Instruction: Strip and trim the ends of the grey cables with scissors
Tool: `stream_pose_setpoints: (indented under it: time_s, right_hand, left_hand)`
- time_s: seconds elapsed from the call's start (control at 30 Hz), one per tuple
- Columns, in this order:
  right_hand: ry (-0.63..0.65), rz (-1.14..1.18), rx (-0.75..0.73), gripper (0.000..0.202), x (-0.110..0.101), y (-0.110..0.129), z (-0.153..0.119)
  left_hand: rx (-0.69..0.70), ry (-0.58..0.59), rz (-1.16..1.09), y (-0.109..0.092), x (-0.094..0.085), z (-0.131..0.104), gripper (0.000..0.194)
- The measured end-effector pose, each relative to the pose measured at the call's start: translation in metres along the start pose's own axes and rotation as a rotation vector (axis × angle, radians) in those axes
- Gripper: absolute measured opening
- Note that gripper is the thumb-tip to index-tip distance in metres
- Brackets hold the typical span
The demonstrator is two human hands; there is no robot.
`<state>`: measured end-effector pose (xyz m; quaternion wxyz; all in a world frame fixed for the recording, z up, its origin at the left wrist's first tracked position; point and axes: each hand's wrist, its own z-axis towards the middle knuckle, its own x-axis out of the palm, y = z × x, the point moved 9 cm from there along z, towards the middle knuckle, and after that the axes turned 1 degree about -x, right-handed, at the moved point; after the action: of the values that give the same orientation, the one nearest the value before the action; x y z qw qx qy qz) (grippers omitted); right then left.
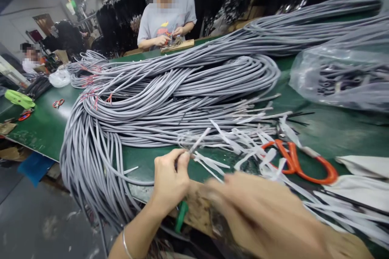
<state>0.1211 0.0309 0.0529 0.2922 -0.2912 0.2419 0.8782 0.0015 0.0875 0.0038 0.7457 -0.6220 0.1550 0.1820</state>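
In the head view my left hand [170, 180] is closed, thumb against fingers, around a grey cable. The light stripped-looking end of this cable [200, 139] sticks out up and to the right. My right hand [255, 206] is lower right and smeared by motion; its fingers do not show clearly. A dark, blurred shape lies below it, too unclear to name. Thin white strips [212, 164] lie just beyond both hands. Scissors with orange handles [293, 162] rest on the table, past my right hand.
Large bundles of grey cables [182, 85] cover the green table [45, 129] and hang over its near left edge. A clear plastic bag [343, 77] with dark parts lies right. Small red scissors [58, 103] lie left. Across the table a person [168, 20] works with both hands.
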Motion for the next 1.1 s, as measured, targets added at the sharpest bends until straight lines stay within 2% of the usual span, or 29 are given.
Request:
stream_pose_setpoints:
  time_s: [0.13,0.23,0.47,0.7,0.9,1.0,1.1]
  right_hand:
    - [-0.130,-0.279,-0.036,0.023,-0.006,-0.011,0.018]
    - [-0.118,-0.355,-0.043,0.023,-0.004,-0.016,0.026]
    - [-0.082,-0.290,-0.053,0.023,-0.001,-0.014,0.025]
    - [-0.065,-0.216,-0.057,0.024,0.002,-0.018,0.026]
    - [0.053,0.074,-0.136,0.021,0.010,-0.006,0.025]
    - [0.101,0.181,-0.195,0.020,0.009,0.006,0.025]
    - [0.073,0.166,-0.247,0.018,0.002,0.012,0.024]
  left_hand:
    - [0.007,-0.027,-0.036,-0.002,-0.005,-0.004,0.034]
    - [0.033,-0.014,-0.031,-0.005,-0.005,-0.006,0.035]
    - [0.083,0.011,-0.003,-0.010,-0.002,-0.007,0.030]
    - [0.066,0.071,-0.036,-0.007,0.002,-0.007,0.033]
    - [-0.033,0.150,-0.204,0.009,0.007,-0.002,0.035]
    - [-0.088,0.132,-0.222,0.014,0.007,-0.001,0.035]
    - [-0.109,0.071,-0.206,0.015,0.004,-0.003,0.032]
